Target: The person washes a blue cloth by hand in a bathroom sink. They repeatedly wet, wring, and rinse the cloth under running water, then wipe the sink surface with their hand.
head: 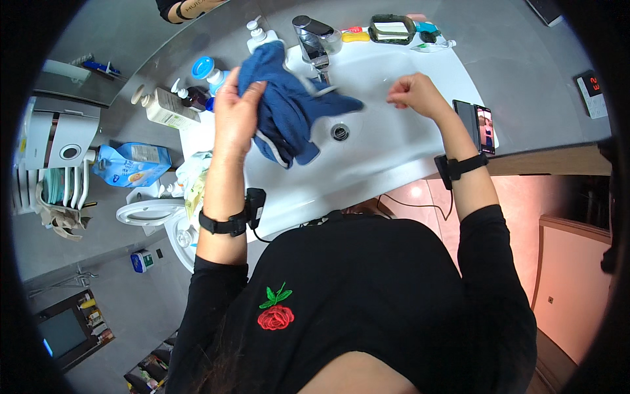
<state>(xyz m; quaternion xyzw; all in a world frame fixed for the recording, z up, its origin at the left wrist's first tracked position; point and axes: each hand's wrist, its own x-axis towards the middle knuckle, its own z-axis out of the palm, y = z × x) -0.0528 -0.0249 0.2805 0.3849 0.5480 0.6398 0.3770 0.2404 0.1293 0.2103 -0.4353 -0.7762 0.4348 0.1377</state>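
Note:
My left hand [237, 115] grips a dark blue cloth garment [288, 111] with pale edging, held over the left part of a white washbasin [393, 133]. Folds of the cloth hang down towards the metal drain [340, 132]. It partly covers the lower end of the chrome faucet [315, 42]. To the right, my right hand [411, 93] hovers above the basin, apart from the cloth. Its fingers are curled together, and I see nothing held in them.
Pump bottles [167, 108] stand along the basin's left side. A soap dish [392, 29], a yellow item [355, 37] and a tube [433, 46] line the back rim. At the right edge lies a phone [485, 129] in an opened case. A toilet [152, 213] is at left.

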